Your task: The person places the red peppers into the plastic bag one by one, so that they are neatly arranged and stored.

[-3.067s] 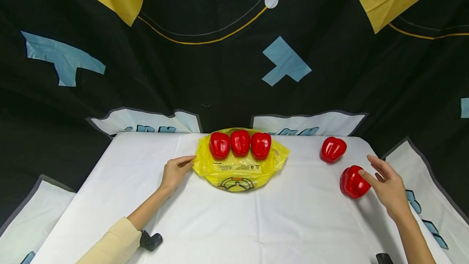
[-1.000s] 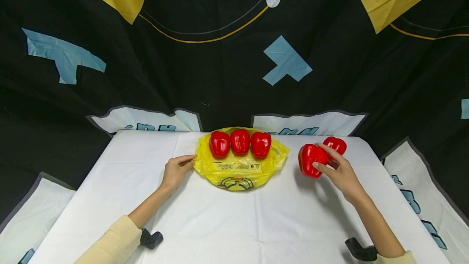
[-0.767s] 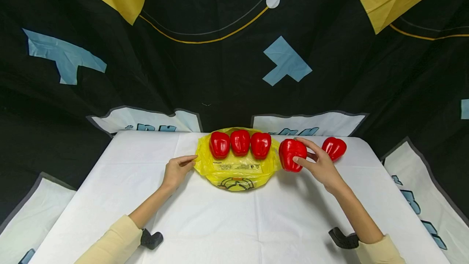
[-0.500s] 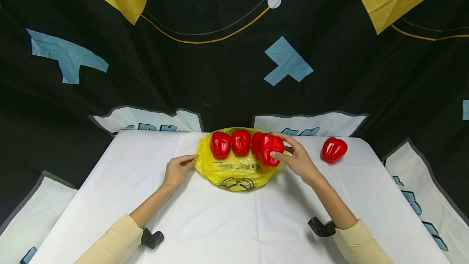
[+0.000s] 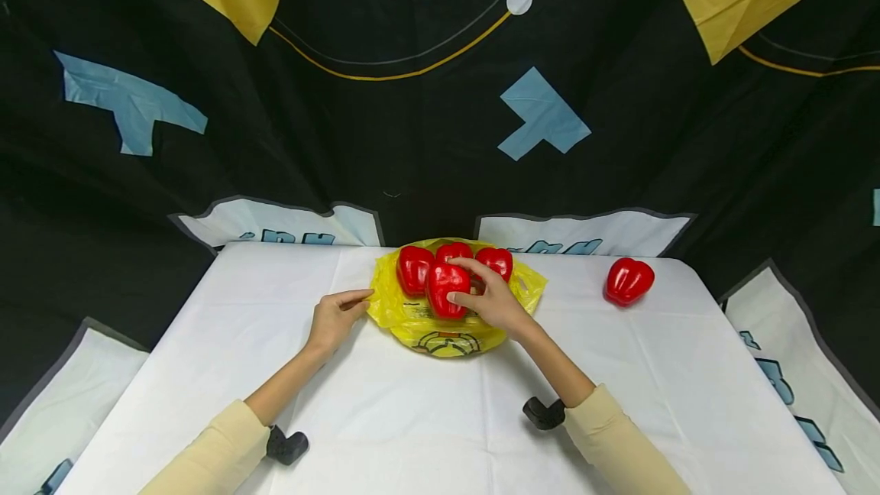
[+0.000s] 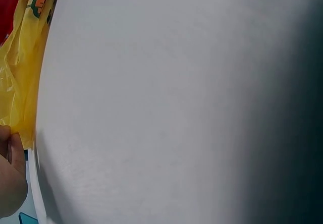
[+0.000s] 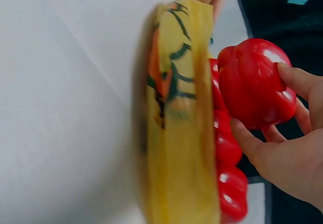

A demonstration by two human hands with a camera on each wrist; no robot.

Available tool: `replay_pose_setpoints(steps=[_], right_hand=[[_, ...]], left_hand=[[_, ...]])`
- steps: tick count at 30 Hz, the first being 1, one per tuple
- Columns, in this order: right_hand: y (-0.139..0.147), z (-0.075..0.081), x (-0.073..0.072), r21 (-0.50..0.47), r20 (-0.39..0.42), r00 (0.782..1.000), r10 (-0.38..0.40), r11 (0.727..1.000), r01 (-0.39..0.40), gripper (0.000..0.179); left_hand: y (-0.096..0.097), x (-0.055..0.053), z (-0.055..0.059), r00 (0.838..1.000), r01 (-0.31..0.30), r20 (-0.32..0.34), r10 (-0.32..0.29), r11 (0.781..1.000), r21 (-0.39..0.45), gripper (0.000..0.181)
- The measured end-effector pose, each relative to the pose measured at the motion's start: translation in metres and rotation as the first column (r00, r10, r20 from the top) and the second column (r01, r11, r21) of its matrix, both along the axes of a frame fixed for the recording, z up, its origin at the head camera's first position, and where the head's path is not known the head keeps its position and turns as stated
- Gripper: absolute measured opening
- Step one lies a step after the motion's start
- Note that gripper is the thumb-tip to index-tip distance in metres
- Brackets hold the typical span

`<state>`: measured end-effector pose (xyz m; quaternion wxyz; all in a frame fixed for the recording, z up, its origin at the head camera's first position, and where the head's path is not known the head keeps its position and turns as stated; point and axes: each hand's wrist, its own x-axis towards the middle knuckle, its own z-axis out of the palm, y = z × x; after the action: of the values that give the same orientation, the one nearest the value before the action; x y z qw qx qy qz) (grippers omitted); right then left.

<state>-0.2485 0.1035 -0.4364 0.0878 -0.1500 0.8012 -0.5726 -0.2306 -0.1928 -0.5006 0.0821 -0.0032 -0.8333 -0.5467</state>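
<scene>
A yellow plastic bag (image 5: 447, 344) lies flat near the back of the table, printed in black and orange. Its left edge is pinched between the thumb and fingers of my left hand (image 5: 334, 323). My right hand (image 5: 498, 304) grips a red bell pepper (image 5: 447, 294) and holds it above the middle of the bag. Behind it, three more red peppers sit in a row on the bag: a left one (image 5: 413, 270), a partly hidden middle one (image 5: 454, 250) and a right one (image 5: 499, 259). The right wrist view shows the held pepper (image 7: 255, 82) raised over the bag, fingers spread round it.
One separate red pepper (image 5: 629, 282) lies toward the table's back right. White cloth covers the table (image 5: 426, 418). Black fabric with yellow and blue shapes hangs behind. Dark wrist mounts (image 5: 286, 445) sit by both sleeves.
My right hand took the nearer pepper from the right side and carried it left over the bag, in front of the row. My left hand stays at the bag's edge.
</scene>
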Motion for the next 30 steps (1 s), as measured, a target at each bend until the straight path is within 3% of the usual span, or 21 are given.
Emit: replay_pose_setpoints(steps=[11,30], right_hand=[[-0.018,-0.026,-0.001,0.024,0.032,0.999,0.032,0.999,-0.033,0.053],[-0.019,-0.041,0.000,0.068,0.103,0.995,0.000,0.998,-0.007,0.056]], left_hand=[[0.001,-0.001,-0.002,1.000,0.010,-0.005,-0.010,1.000,-0.013,0.023],[0.003,-0.001,-0.001,1.000,0.008,0.006,-0.008,1.000,-0.008,0.023]])
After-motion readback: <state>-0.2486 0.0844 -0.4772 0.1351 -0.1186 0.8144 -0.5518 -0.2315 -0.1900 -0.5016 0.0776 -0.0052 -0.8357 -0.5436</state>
